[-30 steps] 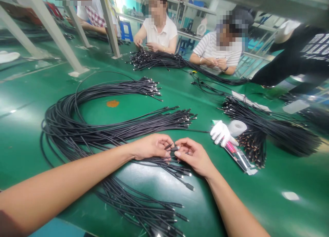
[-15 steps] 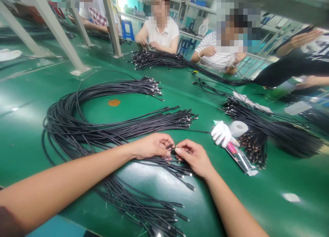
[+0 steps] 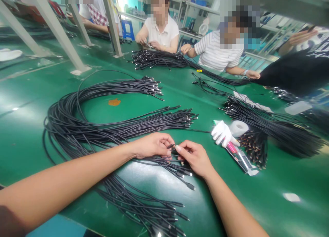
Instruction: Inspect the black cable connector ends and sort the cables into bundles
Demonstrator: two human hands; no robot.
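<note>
My left hand [image 3: 153, 145] and my right hand [image 3: 194, 157] meet over the green table [image 3: 159, 98], fingers curled. Between their fingertips is a black cable end with a small connector [image 3: 171, 147]; both hands pinch it. Under and around the hands lie several loose black cables [image 3: 177, 172] with connectors pointing right. A big looped bundle of black cables [image 3: 77, 127] spreads to the left and behind my hands.
A white glove [image 3: 222, 133], a roll of white tape [image 3: 238, 128] and a red-handled tool [image 3: 238, 154] lie right of my hands. Another cable bundle [image 3: 269, 127] lies further right. Several people sit at the far edge with cables [image 3: 159, 60]. Metal legs [image 3: 56, 31] stand at left.
My hands have hardly moved; the fingers shifted slightly on the connector. The people across the table moved their arms, and the person at right raised a hand.
</note>
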